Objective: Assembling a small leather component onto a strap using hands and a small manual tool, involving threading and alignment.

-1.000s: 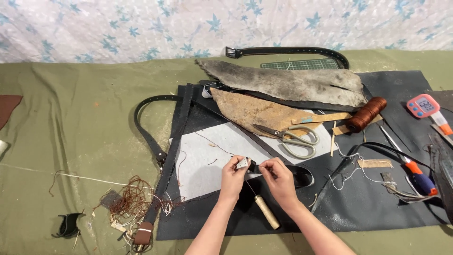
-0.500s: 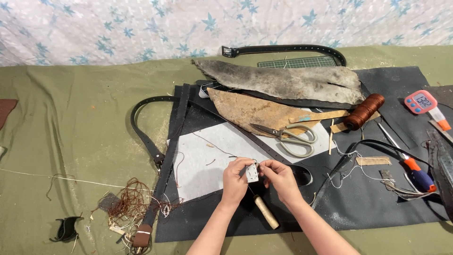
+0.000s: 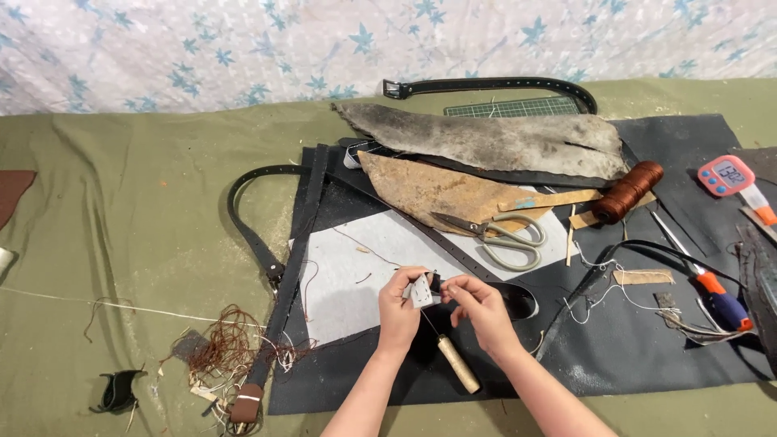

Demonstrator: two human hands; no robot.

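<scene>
Olive cloth (image 3: pixel 121 202) covers the whole table; a black mat (image 3: pixel 647 356) fills its right half. On the mat, largest first: grey hide (image 3: pixel 486 142) along the far edge, tan hide (image 3: pixel 429 190) just beside it, a pale sheet (image 3: pixel 356 275) near the mat's left edge, black straps (image 3: pixel 251 235), scissors (image 3: pixel 498 235), a brown spool (image 3: pixel 627 190).

Our left hand (image 3: pixel 398 311) is closed in a pinch on a small white piece (image 3: pixel 421 291), held up over the mat's near edge. Our right hand (image 3: pixel 486 311) is also closed, fingertips pinching what looks like thread or a needle right at the piece; too small to tell which. A black strap end (image 3: pixel 518 299) touches both hands.

Piece: small, flat, pale, roughly rectangular, tilted toward us; any holes or marks are too small to read.

Risks, our read:
- Awl (image 3: pixel 453 360) lies directly under the hands, between the wrists. Dropping a wrist could land on its point.
- Thin pinch grip: a hard pull could slip the piece or snap the thread.
- Loose brown thread tangle (image 3: pixel 231 348) off the mat's near-left corner could snag.
</scene>
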